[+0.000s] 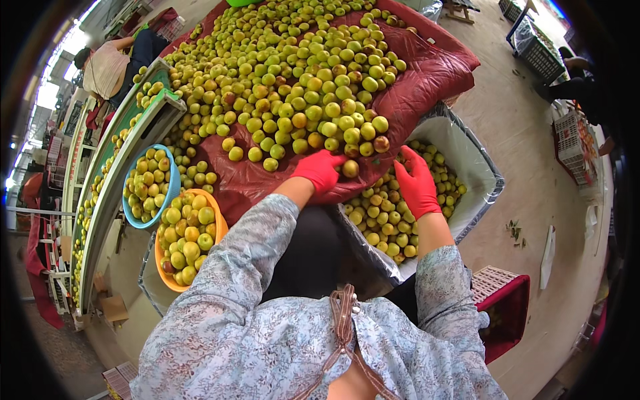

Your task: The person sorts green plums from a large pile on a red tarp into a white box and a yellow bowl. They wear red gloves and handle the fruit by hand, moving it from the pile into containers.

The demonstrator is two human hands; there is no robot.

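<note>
A heap of green and yellow round fruits (300, 100), some flushed red, lies on a quilted red cover (425, 65). My left hand (320, 171), in a red glove, rests at the heap's near edge beside a brownish fruit (350, 168); its fingertips are partly hidden, so I cannot tell whether it grips anything. My right hand (416, 182), gloved in red too, is over a plastic-lined crate (475, 165) of similar fruits, fingers apart and nothing visible in them. An orange basket (218, 212) and a blue basket (175, 175), both full of fruit, stand to the left.
A green conveyor (125, 115) carrying fruit runs along the left, with a person (112, 67) bending beside it. To the right are a red-lined crate (520, 310), scattered leaves (515, 231) on the floor and a black crate (542, 55). Another person (575, 87) is at the right edge.
</note>
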